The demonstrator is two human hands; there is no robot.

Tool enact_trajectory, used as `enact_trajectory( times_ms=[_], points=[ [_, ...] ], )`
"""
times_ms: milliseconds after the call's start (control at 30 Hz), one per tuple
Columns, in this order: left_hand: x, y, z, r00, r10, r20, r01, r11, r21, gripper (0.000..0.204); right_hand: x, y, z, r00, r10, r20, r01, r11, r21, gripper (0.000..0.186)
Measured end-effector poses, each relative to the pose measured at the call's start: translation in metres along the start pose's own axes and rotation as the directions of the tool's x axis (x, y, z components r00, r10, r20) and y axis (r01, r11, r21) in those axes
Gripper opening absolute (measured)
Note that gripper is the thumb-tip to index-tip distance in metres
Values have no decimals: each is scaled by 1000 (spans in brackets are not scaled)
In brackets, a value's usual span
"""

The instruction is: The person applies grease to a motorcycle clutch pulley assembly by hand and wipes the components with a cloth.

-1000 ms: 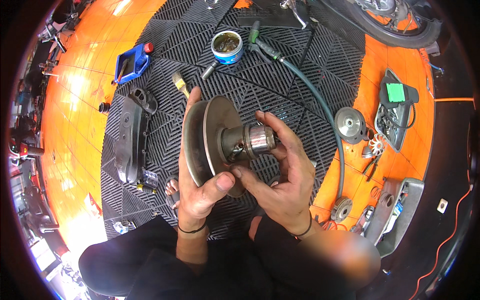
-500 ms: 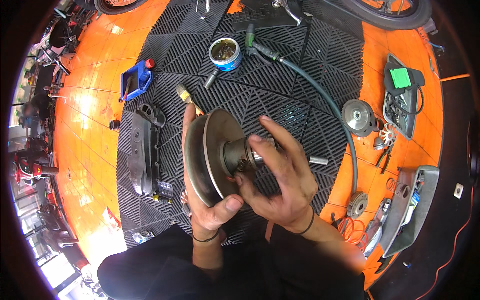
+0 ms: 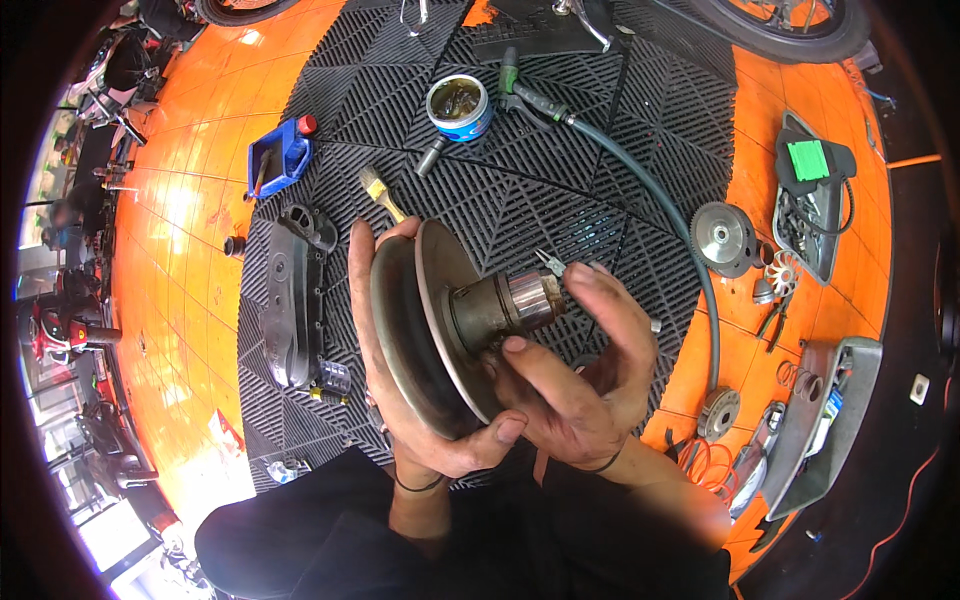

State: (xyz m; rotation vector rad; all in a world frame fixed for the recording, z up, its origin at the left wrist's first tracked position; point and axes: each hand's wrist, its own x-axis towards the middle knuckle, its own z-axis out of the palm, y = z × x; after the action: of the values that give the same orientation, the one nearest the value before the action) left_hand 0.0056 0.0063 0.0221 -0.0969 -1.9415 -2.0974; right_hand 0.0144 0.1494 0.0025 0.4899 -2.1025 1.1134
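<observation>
My left hand (image 3: 425,445) is closed round a grooved metal pulley (image 3: 455,330), its fingers behind the near disc and its thumb at the lower rim. The pulley is tilted, its cylindrical hub (image 3: 525,303) pointing right. My right hand (image 3: 590,400) presses thumb and index finger together at the base of this hub; whether they pinch a small part is hidden. Its other fingers are raised past the hub's end. The slim metal tips of pliers (image 3: 549,263) show beside those fingers; I cannot tell whether they are held or lie behind.
On the black ribbed mat (image 3: 560,215) are a grease tub (image 3: 461,108), a brush (image 3: 380,195), a hose with a spray nozzle (image 3: 530,100), a blue tray (image 3: 279,160) and a long black cover (image 3: 292,310). Metal parts (image 3: 722,238) and a grey bin (image 3: 825,430) stand at right.
My right index finger has come down from the hub's outer end to its base, and the middle finger has moved right. The hub's end and plier tips now show. The pulley has tilted slightly.
</observation>
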Motion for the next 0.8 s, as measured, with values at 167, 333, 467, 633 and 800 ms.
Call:
enact_trajectory(
  times_ms=[167, 333, 467, 633, 800],
  points=[
    [0, -3, -6, 993, 84, 82, -86, 996, 23, 145, 0, -7, -4, 999, -20, 31, 24, 994, -107, 24],
    [-3, -2, -5, 994, 96, 57, -97, 995, 18, 146, 2, -8, -9, 998, -27, 64, 34, 993, -109, 23],
    [-5, -3, 0, 997, 80, 9, -80, 995, 51, 147, 8, -13, -15, 994, 34, 104, -25, 996, -86, 22],
    [-4, -2, -2, 995, 96, 10, -97, 995, 19, 149, 13, -13, -11, 972, 210, 103, -224, 963, 148, 28],
    [-4, -1, 1, 996, 87, -5, -86, 996, 17, 150, 15, -9, -14, 982, 154, 108, -173, 967, 190, 32]
  ],
)
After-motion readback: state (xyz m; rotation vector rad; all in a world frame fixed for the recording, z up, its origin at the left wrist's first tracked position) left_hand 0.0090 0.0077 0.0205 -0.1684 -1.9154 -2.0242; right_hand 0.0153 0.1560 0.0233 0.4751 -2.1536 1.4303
